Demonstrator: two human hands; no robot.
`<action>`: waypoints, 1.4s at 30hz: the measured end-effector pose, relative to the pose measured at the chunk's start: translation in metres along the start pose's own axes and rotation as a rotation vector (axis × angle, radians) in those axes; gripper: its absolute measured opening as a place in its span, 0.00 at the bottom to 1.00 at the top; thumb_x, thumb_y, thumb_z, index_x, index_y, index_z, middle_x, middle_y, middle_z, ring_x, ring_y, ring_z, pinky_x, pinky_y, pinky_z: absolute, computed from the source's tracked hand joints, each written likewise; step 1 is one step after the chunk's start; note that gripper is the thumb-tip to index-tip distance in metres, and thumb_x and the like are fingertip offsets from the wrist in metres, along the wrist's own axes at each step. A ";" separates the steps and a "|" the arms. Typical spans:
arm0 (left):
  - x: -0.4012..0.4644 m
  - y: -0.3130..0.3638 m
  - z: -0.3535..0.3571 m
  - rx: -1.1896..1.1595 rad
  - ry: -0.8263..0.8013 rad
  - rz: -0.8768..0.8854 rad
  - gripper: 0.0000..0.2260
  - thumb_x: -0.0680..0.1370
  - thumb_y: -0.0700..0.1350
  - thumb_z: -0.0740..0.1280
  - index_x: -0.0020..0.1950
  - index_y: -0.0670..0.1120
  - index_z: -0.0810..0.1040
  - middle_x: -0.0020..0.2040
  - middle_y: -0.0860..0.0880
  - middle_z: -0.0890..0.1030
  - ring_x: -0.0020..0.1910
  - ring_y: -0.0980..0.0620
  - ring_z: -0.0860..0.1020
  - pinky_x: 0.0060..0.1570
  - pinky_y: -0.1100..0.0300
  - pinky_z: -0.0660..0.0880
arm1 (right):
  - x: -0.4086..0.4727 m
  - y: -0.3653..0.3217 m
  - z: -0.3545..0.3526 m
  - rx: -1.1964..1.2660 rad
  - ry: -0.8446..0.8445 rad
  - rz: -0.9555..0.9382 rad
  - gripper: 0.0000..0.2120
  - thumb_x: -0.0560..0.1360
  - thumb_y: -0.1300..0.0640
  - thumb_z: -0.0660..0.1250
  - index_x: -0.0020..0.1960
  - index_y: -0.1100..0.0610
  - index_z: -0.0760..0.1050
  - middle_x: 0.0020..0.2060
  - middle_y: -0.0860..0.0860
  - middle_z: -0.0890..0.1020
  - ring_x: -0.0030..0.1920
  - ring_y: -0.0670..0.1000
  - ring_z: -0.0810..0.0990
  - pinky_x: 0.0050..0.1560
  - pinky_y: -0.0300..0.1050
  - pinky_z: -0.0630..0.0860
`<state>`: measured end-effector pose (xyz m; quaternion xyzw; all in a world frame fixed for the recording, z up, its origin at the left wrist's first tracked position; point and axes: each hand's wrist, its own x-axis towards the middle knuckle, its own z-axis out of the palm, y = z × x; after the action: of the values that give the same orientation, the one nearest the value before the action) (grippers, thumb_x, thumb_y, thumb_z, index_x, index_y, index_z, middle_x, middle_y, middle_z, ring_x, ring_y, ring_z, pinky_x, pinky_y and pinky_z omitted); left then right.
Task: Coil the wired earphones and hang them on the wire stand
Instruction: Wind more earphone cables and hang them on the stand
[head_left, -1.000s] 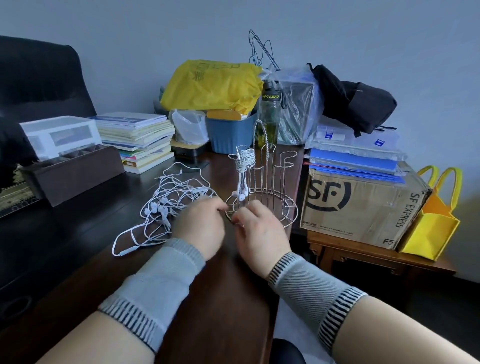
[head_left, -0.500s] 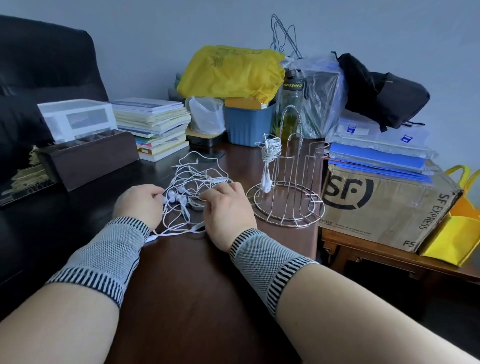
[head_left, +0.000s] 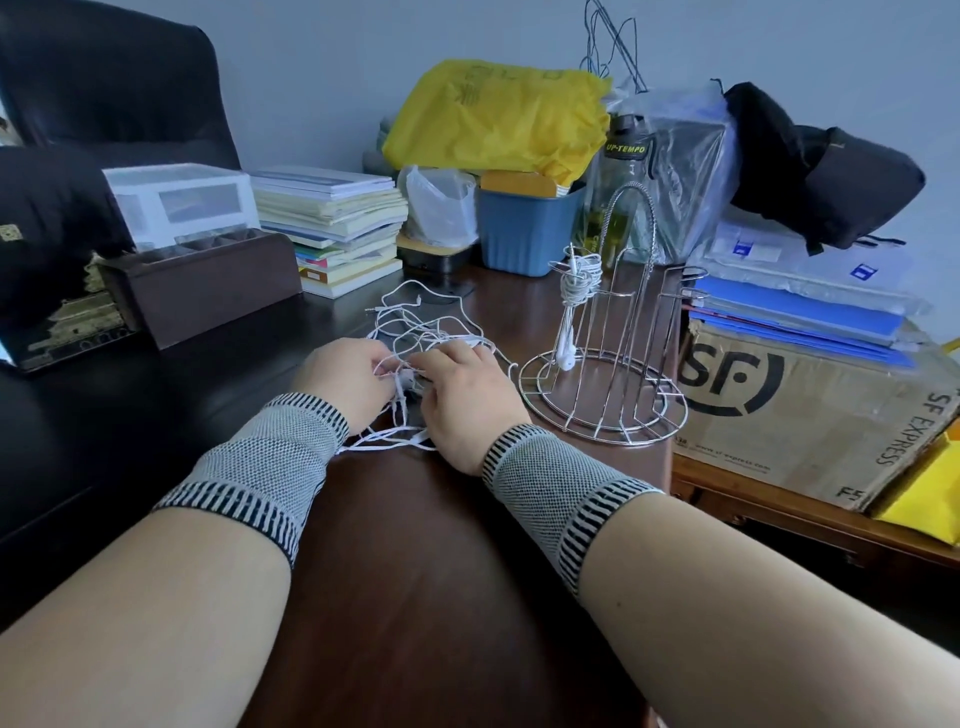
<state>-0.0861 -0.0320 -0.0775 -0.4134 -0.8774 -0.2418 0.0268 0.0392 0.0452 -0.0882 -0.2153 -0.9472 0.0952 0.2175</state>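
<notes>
Both hands have come together from the stand onto the tangled earphones at frame centre; left hand and right hand pinch cords, so untangling the next set is starting

Soft even daylight, mild glare on desk, wide-angle edge distortion.

stacked books, blue bin, yellow bag, cardboard box, black backpack.
</notes>
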 end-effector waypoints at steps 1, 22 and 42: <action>-0.003 0.004 -0.001 -0.012 -0.001 0.020 0.06 0.76 0.47 0.66 0.40 0.49 0.79 0.39 0.49 0.81 0.43 0.45 0.78 0.44 0.53 0.76 | -0.001 0.000 -0.001 0.023 0.011 0.004 0.22 0.75 0.59 0.58 0.70 0.52 0.69 0.63 0.52 0.72 0.62 0.57 0.68 0.66 0.48 0.65; -0.015 0.023 -0.007 -0.435 -0.166 0.057 0.19 0.79 0.38 0.54 0.46 0.50 0.84 0.44 0.42 0.83 0.45 0.43 0.80 0.51 0.49 0.79 | -0.004 0.015 -0.019 0.619 0.267 0.562 0.10 0.72 0.54 0.61 0.39 0.57 0.78 0.37 0.53 0.84 0.42 0.57 0.82 0.48 0.54 0.80; -0.014 0.026 0.005 -0.183 -0.139 0.187 0.04 0.73 0.47 0.74 0.44 0.52 0.81 0.39 0.57 0.81 0.38 0.62 0.77 0.40 0.72 0.71 | -0.021 0.015 -0.019 0.145 0.247 0.302 0.09 0.75 0.60 0.63 0.53 0.55 0.79 0.55 0.53 0.74 0.57 0.55 0.69 0.58 0.44 0.69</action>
<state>-0.0571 -0.0261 -0.0749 -0.5100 -0.8091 -0.2878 -0.0495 0.0706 0.0503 -0.0834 -0.3486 -0.8609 0.1677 0.3304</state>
